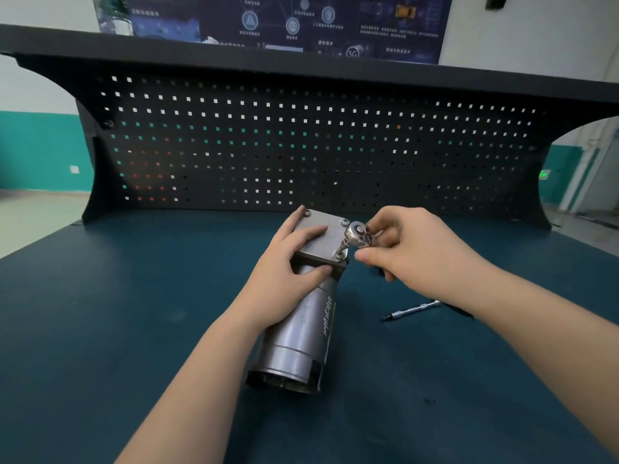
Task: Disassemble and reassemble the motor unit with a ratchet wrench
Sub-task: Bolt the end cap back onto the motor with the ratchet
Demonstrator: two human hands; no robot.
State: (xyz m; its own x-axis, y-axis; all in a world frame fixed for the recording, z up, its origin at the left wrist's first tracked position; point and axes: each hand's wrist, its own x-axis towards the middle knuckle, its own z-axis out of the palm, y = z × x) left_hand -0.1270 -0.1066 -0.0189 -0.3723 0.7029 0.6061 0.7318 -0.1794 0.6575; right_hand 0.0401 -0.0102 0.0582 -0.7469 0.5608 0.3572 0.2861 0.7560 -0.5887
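Motor unit (298, 316) gripped, ratchet wrench (356, 233) (on bolt)

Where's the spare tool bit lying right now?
In the head view the bit lies on the blue table, right of the motor and just under the right forearm, nearer the person than the right hand.

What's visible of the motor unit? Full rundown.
The motor is a grey metal cylinder standing upright on the bench, stepped in bands, with handwriting down its side. A square metal plate caps the top; bolts show at three corners, the fourth hidden by the left hand, which lies across the plate, thumb on the body. The ratchet in the right hand sits on the near-right bolt.
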